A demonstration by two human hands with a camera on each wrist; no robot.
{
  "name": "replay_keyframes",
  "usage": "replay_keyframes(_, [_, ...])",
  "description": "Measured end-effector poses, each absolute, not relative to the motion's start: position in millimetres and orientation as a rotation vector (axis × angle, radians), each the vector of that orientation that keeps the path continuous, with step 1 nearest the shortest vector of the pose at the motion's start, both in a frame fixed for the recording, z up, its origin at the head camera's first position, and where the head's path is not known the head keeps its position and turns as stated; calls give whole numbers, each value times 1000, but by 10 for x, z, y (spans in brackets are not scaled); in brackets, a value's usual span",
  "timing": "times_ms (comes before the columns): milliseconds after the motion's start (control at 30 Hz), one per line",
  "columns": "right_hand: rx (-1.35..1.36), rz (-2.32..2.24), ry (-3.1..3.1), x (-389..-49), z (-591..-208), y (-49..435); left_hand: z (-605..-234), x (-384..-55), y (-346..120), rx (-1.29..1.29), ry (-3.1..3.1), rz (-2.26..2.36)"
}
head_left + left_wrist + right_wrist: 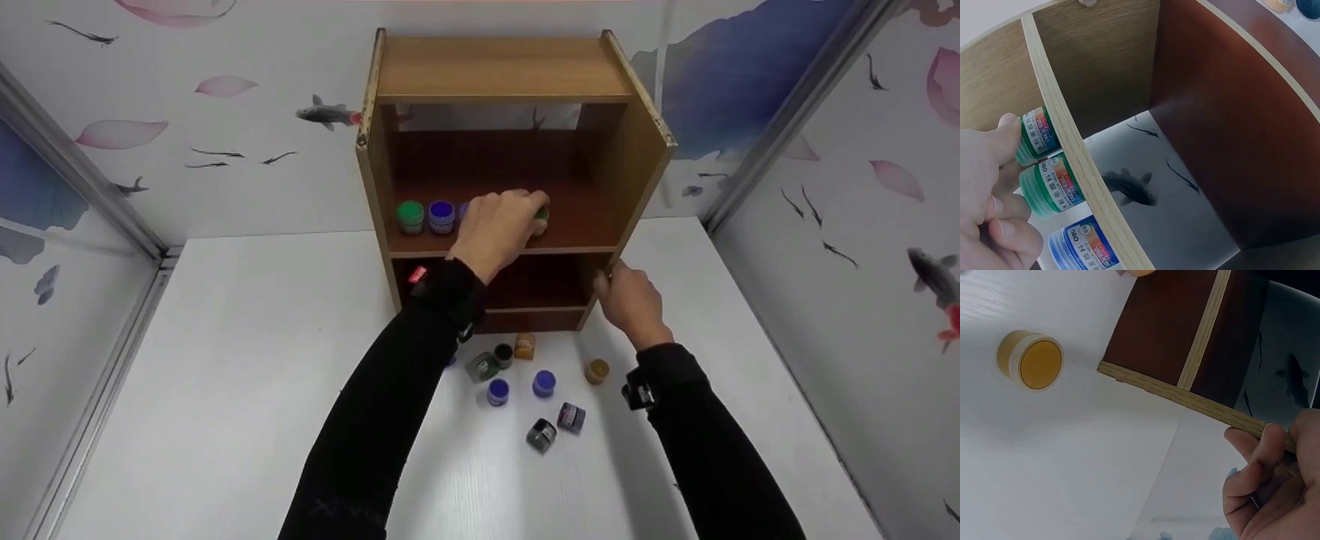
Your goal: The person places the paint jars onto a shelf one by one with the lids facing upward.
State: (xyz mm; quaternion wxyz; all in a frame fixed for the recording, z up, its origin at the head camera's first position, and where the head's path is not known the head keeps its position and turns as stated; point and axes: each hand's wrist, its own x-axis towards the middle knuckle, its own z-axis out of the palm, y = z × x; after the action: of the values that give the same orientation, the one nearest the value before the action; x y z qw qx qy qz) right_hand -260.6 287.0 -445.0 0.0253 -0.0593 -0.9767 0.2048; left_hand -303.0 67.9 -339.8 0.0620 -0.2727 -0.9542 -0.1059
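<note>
My left hand (501, 225) reaches over the middle board of a small wooden shelf unit (504, 71) and pinches a green-lidded paint jar (1037, 135) standing at the board's front edge. Beside that jar in the left wrist view are another green paint jar (1051, 185) and a blue paint jar (1082, 247). Toward the left end of the row, a green paint jar (410, 217) and a blue-lidded paint jar (441, 217) show in the head view; others are partly hidden behind my hand. Low on the unit, my right hand (634, 304) grips the front edge of its right side panel (1202, 406).
Several loose paint jars are scattered on the white table (247, 375) before the unit, among them a yellow jar (597, 371), an orange jar (525, 346) and a tipped black jar (541, 435). Printed wall panels (262, 172) stand behind and at both sides.
</note>
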Motion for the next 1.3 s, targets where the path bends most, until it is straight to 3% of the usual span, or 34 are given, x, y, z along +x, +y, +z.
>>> replay_keyframes(567, [-154, 627, -3018, -2591, -4453, 2849, -3404, -3007, 621, -804, -2848, -316])
replay_keyframes(900, [-188, 598, -3036, -2582, -4425, 2879, -3364, -2912, 458, -842, -2688, -534])
replay_keyframes(1300, [-151, 618, -3026, -2590, -4432, 2878, -3629, -2652, 44, -942, -2350, -652])
